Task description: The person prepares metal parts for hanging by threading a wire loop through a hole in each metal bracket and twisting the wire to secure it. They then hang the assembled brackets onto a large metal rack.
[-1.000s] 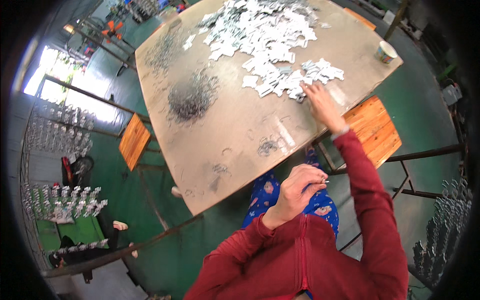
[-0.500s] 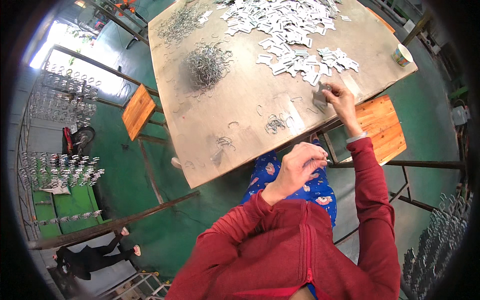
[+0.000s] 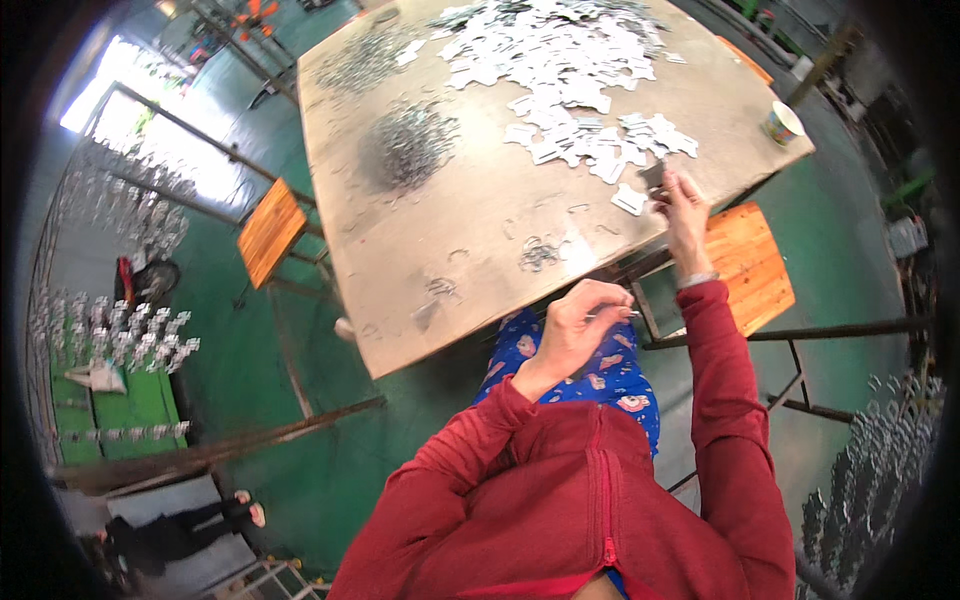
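Above the table's near edge, my right hand (image 3: 683, 215) pinches a flat metal plate (image 3: 652, 177), dark on the side I see. Just left of those fingers a single pale plate (image 3: 629, 199) lies on the tabletop. Beyond it spreads a big heap of similar notched plates (image 3: 560, 75). My left hand (image 3: 583, 322) is held over my lap, thumb and fingertips pinched on a small thin piece of metal (image 3: 633, 314), mostly hidden by the fingers. A small cluster of bent wire hooks (image 3: 540, 254) sits on the table in front of it.
On the table (image 3: 390, 300) are a dense hook pile (image 3: 410, 145), scattered hooks (image 3: 440, 287) and a paper cup (image 3: 783, 123) at the right corner. Wooden stools (image 3: 750, 270) stand beside it. Racks of hanging metal parts (image 3: 120, 330) line the left; a person (image 3: 175, 530) is lower left.
My right hand has moved slightly farther over the table with a plate pinched in it. A single plate now lies apart beside it. My left hand keeps its pinch; the view has shifted slightly.
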Demonstrator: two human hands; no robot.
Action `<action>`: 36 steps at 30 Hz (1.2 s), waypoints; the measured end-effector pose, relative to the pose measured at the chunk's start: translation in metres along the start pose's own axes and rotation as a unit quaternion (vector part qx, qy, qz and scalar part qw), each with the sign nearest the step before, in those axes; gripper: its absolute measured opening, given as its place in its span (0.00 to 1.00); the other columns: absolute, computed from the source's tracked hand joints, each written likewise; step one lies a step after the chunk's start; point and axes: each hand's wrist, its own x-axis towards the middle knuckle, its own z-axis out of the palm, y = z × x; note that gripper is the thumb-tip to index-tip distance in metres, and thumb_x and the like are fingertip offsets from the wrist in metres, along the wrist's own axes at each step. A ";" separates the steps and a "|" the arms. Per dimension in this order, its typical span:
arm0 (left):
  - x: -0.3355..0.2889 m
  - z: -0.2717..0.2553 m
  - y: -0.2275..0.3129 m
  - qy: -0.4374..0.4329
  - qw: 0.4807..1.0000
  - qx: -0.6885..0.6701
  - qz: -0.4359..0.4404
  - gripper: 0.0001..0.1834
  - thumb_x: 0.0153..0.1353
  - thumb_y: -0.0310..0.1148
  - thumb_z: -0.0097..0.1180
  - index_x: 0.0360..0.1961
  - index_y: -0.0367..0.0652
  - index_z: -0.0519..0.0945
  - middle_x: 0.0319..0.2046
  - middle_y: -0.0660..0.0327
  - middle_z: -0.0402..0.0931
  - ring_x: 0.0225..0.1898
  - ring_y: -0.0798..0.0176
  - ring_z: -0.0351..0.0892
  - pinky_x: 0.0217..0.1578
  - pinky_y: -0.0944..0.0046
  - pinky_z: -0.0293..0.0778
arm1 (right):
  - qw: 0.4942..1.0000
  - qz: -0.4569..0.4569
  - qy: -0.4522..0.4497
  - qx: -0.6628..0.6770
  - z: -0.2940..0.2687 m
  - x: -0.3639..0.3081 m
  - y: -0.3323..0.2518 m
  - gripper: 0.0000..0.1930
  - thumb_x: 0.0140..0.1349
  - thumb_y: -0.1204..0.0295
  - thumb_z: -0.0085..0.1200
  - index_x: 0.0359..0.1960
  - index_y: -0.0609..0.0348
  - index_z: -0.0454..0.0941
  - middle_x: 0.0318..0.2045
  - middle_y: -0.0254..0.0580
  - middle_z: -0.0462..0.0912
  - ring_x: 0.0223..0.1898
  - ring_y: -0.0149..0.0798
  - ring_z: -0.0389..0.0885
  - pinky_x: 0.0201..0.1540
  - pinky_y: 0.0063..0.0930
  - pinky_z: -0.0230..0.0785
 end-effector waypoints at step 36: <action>0.015 -0.050 -0.037 0.120 0.977 0.177 -0.025 0.13 0.59 0.35 0.54 0.42 0.39 0.76 0.35 0.55 0.78 0.37 0.60 0.77 0.37 0.64 0.71 | 0.980 -0.100 -0.051 -0.165 0.047 -0.159 -0.082 0.06 0.54 0.81 0.57 0.34 0.67 0.80 0.23 0.29 0.72 0.22 0.19 0.67 0.23 0.13 0.56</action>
